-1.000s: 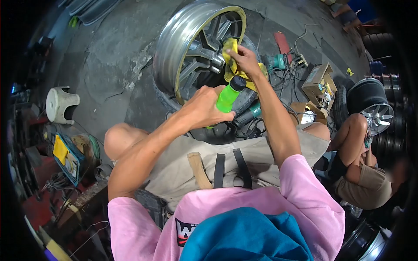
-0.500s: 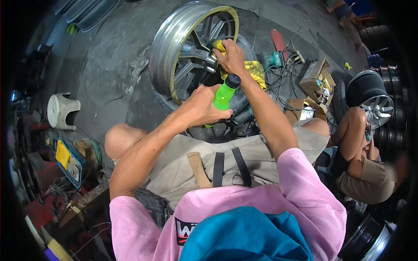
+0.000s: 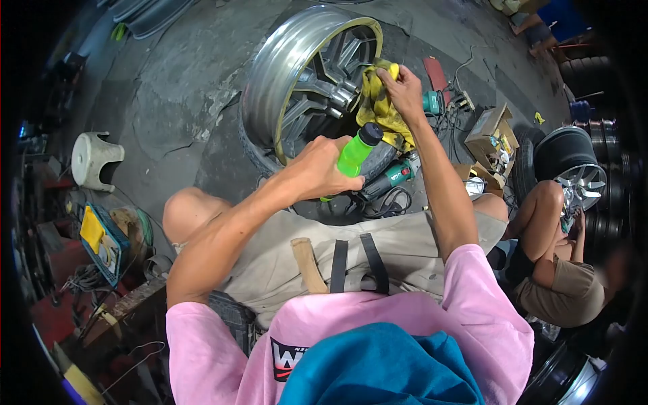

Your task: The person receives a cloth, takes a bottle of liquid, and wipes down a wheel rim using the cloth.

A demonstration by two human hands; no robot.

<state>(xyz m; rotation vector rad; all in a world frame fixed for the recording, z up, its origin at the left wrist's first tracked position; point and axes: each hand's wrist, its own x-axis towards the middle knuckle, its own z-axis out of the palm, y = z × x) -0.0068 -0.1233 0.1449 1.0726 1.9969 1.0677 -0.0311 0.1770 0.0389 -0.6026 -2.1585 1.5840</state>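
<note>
My left hand is wrapped round a bright green bottle with a black cap, tilted to the right. Pinched in my right hand is a yellow cloth with dark stains, its lower part hanging down. Just left of the cloth stands a silver wheel rim, upright, its spokes facing right. It rests on a tire lying flat on the floor. Cloth and spokes look close together; I cannot tell whether they touch.
A green and black angle grinder lies right of the bottle, and a teal power tool farther back. Open cardboard boxes stand at the right. A co-worker sits there beside another wheel. A white stool is at the left.
My right hand has drawn back from the spokes to the right, lifting the yellow cloth with it. The left hand still holds the bottle. More of the angle grinder shows.
</note>
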